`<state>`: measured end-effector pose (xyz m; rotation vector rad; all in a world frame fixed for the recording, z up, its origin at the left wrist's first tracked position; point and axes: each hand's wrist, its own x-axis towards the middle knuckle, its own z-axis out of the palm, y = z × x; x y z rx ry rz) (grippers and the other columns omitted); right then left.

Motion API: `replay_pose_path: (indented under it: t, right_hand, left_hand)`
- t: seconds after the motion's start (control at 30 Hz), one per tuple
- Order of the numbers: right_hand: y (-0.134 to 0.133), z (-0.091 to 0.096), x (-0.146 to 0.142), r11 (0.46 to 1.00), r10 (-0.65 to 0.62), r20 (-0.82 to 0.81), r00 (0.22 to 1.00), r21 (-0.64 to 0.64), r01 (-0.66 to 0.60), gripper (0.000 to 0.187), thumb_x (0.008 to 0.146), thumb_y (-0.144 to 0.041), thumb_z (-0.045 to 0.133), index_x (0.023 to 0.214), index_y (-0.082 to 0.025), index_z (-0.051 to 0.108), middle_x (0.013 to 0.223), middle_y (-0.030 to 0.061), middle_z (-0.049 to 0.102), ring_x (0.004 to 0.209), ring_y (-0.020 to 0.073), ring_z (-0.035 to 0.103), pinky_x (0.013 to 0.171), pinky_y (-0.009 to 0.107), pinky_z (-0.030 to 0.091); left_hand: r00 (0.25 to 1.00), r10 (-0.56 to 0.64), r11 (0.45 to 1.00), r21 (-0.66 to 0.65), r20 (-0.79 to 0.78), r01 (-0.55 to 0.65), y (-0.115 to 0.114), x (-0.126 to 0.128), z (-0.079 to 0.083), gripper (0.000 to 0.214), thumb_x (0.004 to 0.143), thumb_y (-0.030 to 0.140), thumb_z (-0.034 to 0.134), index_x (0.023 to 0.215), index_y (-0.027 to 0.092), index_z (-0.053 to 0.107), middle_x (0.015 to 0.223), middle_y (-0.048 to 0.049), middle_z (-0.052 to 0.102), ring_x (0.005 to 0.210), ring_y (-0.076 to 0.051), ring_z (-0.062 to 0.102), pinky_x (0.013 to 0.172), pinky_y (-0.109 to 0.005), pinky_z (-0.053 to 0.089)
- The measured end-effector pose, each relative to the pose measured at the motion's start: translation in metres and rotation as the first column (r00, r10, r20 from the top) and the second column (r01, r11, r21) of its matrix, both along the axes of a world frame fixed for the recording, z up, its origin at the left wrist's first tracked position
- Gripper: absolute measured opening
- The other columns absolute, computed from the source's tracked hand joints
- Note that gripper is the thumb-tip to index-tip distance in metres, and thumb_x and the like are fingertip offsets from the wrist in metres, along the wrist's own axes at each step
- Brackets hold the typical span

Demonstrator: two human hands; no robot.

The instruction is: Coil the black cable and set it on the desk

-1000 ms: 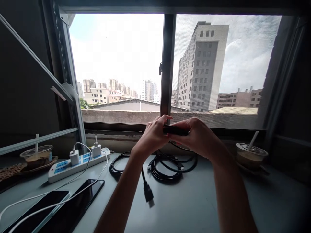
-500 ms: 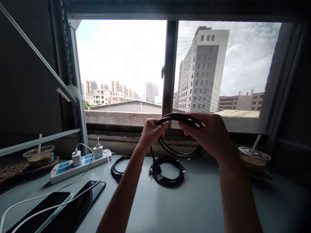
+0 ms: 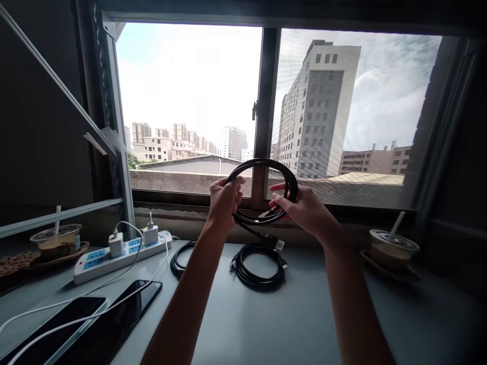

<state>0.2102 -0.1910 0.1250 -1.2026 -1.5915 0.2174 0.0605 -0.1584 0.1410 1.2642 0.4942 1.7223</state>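
Both my hands hold a black cable wound into a round coil, raised in front of the window. My left hand is closed on the coil's left side. My right hand grips its right side with fingers wrapped round the loops. A plug end dangles below the coil. On the grey desk beneath lie a second coiled black cable and a third one to its left.
A white power strip with two chargers sits at the left, white leads running to two phones at the front left. Iced drinks with straws stand far left and far right. The window frame rises behind.
My hands lifted the coil higher and turned it from edge-on to nearly upright and face-on. The plug end that hung near the desk now dangles just under the coil.
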Motion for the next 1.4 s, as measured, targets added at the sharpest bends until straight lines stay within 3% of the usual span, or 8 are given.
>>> replay_pose_path:
  t: [0.17,0.4,0.57,0.7,0.83,1.03,1.23,1.4]
  right_hand:
    - [-0.019,0.009,-0.007,0.996,0.024,-0.029,0.999,0.092,-0.022,0.023,0.083,-0.022,0.05,0.102,-0.013,0.061,0.062,0.0028,0.065,0.06,0.0157,0.064,0.056,0.024,0.052]
    - [-0.029,0.016,-0.015,0.961,0.013,-0.055,0.998,0.277,0.003,0.024,0.09,-0.033,0.045,0.1,-0.019,0.061,0.064,0.001,0.065,0.057,0.0137,0.064,0.061,0.024,0.051]
    - [-0.033,0.012,-0.017,0.949,-0.217,0.036,0.975,0.241,0.202,0.026,0.089,-0.034,0.043,0.095,-0.018,0.063,0.073,0.0039,0.066,0.069,0.018,0.065,0.065,0.028,0.048]
    - [-0.039,0.007,-0.012,0.889,-0.456,0.238,0.857,0.162,0.428,0.029,0.088,-0.033,0.045,0.076,-0.016,0.066,0.068,0.008,0.065,0.069,0.0229,0.063,0.064,0.031,0.044]
    - [-0.039,0.009,-0.005,0.948,-0.317,0.22,0.923,0.115,0.298,0.029,0.087,-0.031,0.046,0.076,-0.016,0.068,0.063,0.0059,0.065,0.057,0.0183,0.061,0.06,0.028,0.044]
    - [-0.036,0.015,-0.002,0.98,-0.091,0.107,0.99,0.188,0.07,0.019,0.083,-0.027,0.056,0.074,-0.018,0.07,0.069,0.0008,0.067,0.07,0.0165,0.063,0.063,0.024,0.044]
    - [-0.033,0.013,-0.003,0.989,-0.039,0.08,0.996,0.144,0.028,0.041,0.084,-0.051,0.05,0.072,-0.017,0.071,0.065,0.0027,0.067,0.063,0.0173,0.063,0.059,0.026,0.045]
    - [-0.034,0.016,-0.008,0.965,-0.118,0.045,0.992,0.239,0.104,0.047,0.084,-0.053,0.048,0.062,-0.017,0.069,0.055,0.003,0.063,0.057,0.0165,0.061,0.058,0.026,0.044]
  left_hand:
    - [0.996,-0.053,0.998,0.041,0.072,0.051,-0.002,0.004,0.0,0.037,0.058,0.017,0.061,0.041,0.019,0.028,0.033,0.0109,0.022,0.026,-0.001,0.018,0.028,-0.018,0.008]
    - [0.976,-0.103,0.993,0.073,0.192,0.091,-0.006,0.011,-0.002,0.037,0.058,0.015,0.059,0.041,0.018,0.026,0.034,0.0107,0.024,0.026,0.0,0.019,0.029,-0.019,0.008]
    - [0.957,-0.116,0.993,0.022,0.266,0.114,-0.004,0.017,-0.005,0.04,0.063,0.013,0.054,0.039,0.019,0.022,0.032,0.0106,0.018,0.026,-0.001,0.016,0.03,-0.019,0.009]
    - [0.955,-0.029,0.999,0.045,0.295,0.016,-0.003,0.022,-0.009,0.04,0.063,0.013,0.054,0.04,0.018,0.021,0.033,0.0105,0.019,0.027,-0.001,0.016,0.029,-0.019,0.011]
    - [0.954,0.003,0.995,0.095,0.3,-0.033,-0.009,0.024,-0.007,0.041,0.061,0.013,0.055,0.039,0.018,0.021,0.034,0.0104,0.019,0.026,0.0,0.018,0.029,-0.019,0.01]
    - [0.949,-0.008,0.995,0.1,0.314,-0.025,-0.016,0.023,-0.002,0.04,0.06,0.013,0.054,0.039,0.019,0.02,0.033,0.0102,0.018,0.026,-0.001,0.016,0.028,-0.019,0.007]
    - [0.976,-0.013,0.999,0.044,0.216,0.003,-0.011,0.017,-0.001,0.039,0.064,0.014,0.055,0.043,0.018,0.022,0.035,0.0098,0.02,0.027,0.0,0.018,0.029,-0.019,0.009]
    - [0.985,-0.142,0.989,0.059,0.096,0.137,-0.01,0.008,0.002,0.043,0.066,0.016,0.054,0.04,0.018,0.02,0.032,0.0097,0.016,0.025,-0.001,0.017,0.029,-0.019,0.013]
